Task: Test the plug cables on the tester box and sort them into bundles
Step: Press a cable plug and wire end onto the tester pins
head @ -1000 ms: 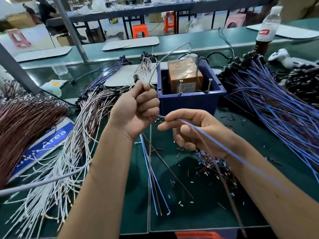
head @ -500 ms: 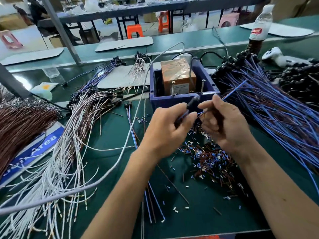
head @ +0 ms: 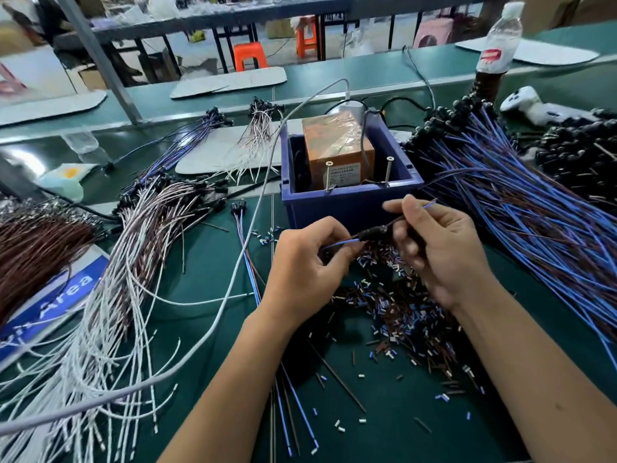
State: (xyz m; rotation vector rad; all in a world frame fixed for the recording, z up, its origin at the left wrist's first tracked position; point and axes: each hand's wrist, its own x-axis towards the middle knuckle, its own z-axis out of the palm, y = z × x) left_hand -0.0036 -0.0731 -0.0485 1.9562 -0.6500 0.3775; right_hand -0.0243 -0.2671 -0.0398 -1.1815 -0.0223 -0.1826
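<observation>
thin blue-and-brown plug cable with black moulded plug (head: pixel 370 234): just near of dark blue plastic tester box (head: pixel 350 198), above green bench (head: pixel 207 262) | left hand (head: pixel 307 272): fingers curled, pinches blue wire end | right hand (head: pixel 440 248): fingers curled, pinches cable beside plug | loose glossy blue cable pile (head: pixel 534 208): right

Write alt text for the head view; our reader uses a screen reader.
Two bare hands, left hand and right hand, pinch a thin blue plug cable before a dark blue plastic tester box, bundles of blue, white and brown cables flanking them on a green table.
</observation>
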